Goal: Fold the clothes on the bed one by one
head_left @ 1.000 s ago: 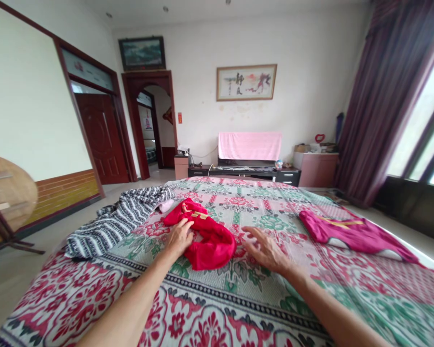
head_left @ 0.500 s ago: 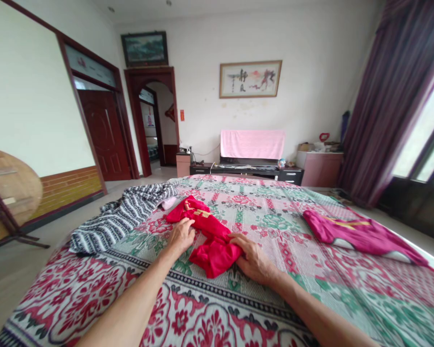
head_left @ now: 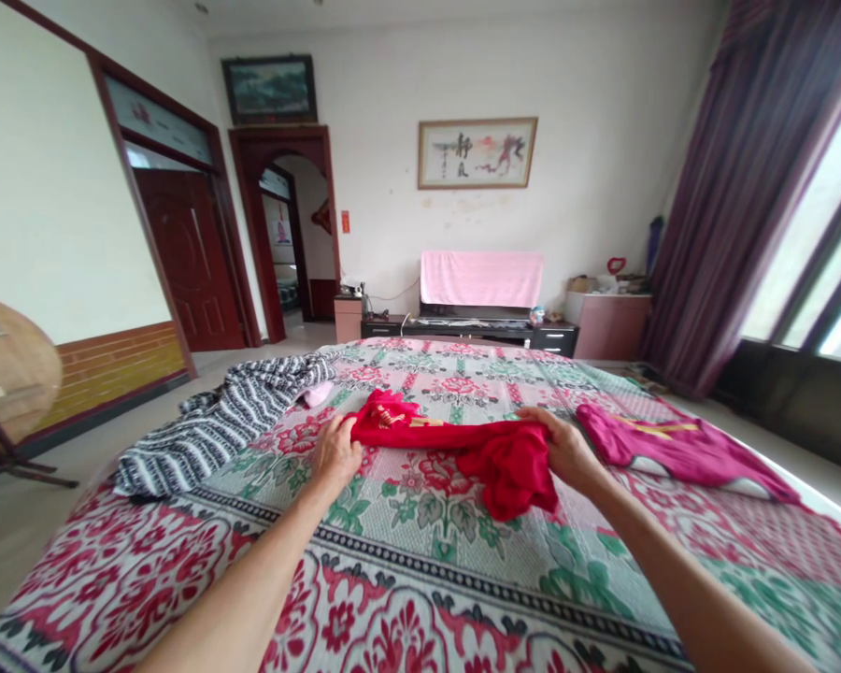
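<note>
head | both hands [head_left: 336, 451] grip red garment [head_left: 463, 444] | on bedspread [head_left: 420, 551]

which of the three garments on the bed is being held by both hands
The red garment in the middle, stretched between the left hand and right hand. The striped garment and pink garment lie untouched.

One red garment [head_left: 463, 444], one magenta garment [head_left: 679, 447] at right and one striped garment [head_left: 217, 425] at left lie on one bed [head_left: 420, 570]; two hands.
</note>
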{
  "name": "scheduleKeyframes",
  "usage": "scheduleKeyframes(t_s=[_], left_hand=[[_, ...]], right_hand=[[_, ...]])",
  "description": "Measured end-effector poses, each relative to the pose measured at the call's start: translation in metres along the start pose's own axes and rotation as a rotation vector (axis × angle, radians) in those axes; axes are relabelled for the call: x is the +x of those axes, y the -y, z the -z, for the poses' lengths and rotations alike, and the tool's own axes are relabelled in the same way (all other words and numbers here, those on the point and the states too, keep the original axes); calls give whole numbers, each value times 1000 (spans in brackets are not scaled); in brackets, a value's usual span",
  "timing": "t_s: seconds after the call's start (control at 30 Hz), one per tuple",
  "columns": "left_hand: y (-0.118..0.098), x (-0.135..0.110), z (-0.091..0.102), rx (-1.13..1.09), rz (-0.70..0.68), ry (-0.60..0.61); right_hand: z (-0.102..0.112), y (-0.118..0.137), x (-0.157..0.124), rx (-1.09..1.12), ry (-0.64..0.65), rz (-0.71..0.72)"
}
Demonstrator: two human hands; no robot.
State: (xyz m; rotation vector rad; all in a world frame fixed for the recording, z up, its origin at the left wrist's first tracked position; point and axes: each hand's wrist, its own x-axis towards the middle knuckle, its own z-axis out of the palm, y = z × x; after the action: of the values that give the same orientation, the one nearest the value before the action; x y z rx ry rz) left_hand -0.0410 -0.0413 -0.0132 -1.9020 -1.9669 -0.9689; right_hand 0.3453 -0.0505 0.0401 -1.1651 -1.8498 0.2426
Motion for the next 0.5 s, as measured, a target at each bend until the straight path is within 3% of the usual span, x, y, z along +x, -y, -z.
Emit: scheduleKeyframes(t_s=[0.17,0.27,0.4,0.5], left_hand=[[3,-1,0,64,-17,24],[6,0,-1,25,-53,-4],[6,4,-2,-128,-87,-71],[3,9,2,-298,-13,-129]], right_hand=[[11,-29,0,-79,-205,-239],[17,-23,4,-86,-260,-250],[16,10,7,-187,-47,-98],[7,26,3,-378,152,-71]])
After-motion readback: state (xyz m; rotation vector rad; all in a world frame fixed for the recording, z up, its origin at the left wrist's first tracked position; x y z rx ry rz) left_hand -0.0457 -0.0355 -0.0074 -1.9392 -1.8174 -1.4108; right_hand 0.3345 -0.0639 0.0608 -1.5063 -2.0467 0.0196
